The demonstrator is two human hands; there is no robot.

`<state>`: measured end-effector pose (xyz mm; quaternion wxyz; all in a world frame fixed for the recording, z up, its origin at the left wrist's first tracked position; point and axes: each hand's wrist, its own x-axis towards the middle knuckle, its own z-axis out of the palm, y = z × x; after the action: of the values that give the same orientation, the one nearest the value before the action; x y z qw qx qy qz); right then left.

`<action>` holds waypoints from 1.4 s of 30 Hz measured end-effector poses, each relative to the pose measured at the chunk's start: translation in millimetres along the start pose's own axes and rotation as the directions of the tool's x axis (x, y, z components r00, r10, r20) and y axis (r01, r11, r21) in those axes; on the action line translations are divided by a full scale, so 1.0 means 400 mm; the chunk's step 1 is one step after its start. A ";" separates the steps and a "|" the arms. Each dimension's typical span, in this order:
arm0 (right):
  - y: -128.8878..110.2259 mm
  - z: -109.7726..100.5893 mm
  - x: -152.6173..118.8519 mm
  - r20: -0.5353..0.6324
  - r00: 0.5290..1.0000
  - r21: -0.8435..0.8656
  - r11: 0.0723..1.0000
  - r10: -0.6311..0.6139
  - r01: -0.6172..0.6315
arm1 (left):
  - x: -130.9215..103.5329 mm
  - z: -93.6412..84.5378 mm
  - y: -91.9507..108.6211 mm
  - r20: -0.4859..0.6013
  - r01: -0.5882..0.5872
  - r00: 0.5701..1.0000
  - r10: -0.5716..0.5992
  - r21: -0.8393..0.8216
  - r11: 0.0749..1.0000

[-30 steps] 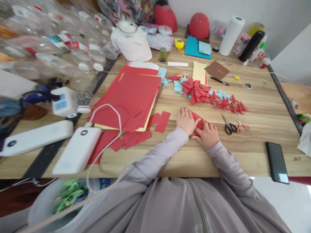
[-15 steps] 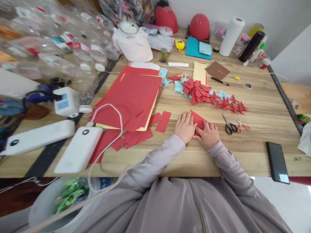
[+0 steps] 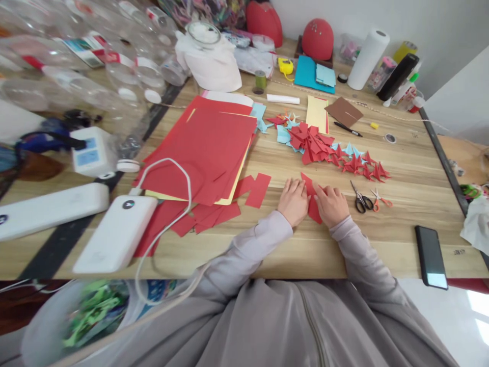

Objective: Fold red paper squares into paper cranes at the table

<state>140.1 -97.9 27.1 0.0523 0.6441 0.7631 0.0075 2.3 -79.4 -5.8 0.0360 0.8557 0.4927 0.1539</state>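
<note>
Head view shows us more of the red paper (image 3: 315, 211) than before, in from the surface's (image 3: 385, 237) near edge, so maybe we are unfolding it, left hand (image 3: 293, 202) fingers flat, right hand (image 3: 331, 205) fingers curled, whether pinching we cannot tell.

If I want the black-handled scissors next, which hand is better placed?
Probably your right hand, the nearer one to the black-handled scissors; your left hand is across the red paper from them.
</note>
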 end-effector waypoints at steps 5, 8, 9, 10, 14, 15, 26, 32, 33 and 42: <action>-0.019 -0.027 0.072 0.115 0.993 -0.124 0.992 -0.015 0.029 | 0.007 -0.003 0.001 0.023 -0.046 0.999 0.045 0.069 0.997; -0.031 -0.032 0.096 0.171 0.985 -0.174 0.984 -0.005 0.035 | 0.000 -0.007 0.003 0.043 -0.080 0.996 0.077 0.081 0.994; -0.034 -0.033 0.100 0.178 0.984 -0.183 0.982 -0.002 0.035 | -0.005 -0.008 0.007 0.045 -0.088 0.995 0.084 0.083 0.993; -0.036 -0.033 0.101 0.180 0.984 -0.189 0.981 -0.001 0.035 | -0.011 -0.008 0.013 0.047 -0.097 0.995 0.093 0.087 0.991; -0.040 -0.036 0.093 0.171 0.985 -0.203 0.979 0.003 0.032 | -0.043 0.000 0.054 0.054 -0.154 0.987 0.149 0.099 0.983; -0.040 -0.037 0.089 0.171 0.985 -0.206 0.978 0.007 0.029 | -0.049 0.003 0.063 0.060 -0.154 0.987 0.148 0.109 0.982; -0.060 -0.041 0.062 0.127 0.992 -0.211 0.977 0.027 0.001 | -0.036 -0.008 0.040 0.129 -0.118 0.985 0.115 0.016 0.993; -0.072 -0.037 0.090 0.131 0.991 -0.221 0.975 0.035 -0.005 | -0.034 -0.016 0.044 0.139 -0.088 0.986 0.094 -0.050 0.995; -0.073 -0.038 0.095 0.133 0.990 -0.219 0.976 0.041 -0.012 | -0.034 -0.016 0.044 0.138 -0.087 0.986 0.093 -0.054 0.995; -0.078 -0.046 0.132 0.193 0.980 -0.200 0.980 0.054 -0.015 | -0.033 -0.006 0.050 0.115 -0.086 0.989 0.093 -0.064 0.994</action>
<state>99.1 -50.4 39.4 0.1910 0.6465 0.7384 0.0202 11.9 -101.2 -2.5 0.0831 0.8831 0.4462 0.1190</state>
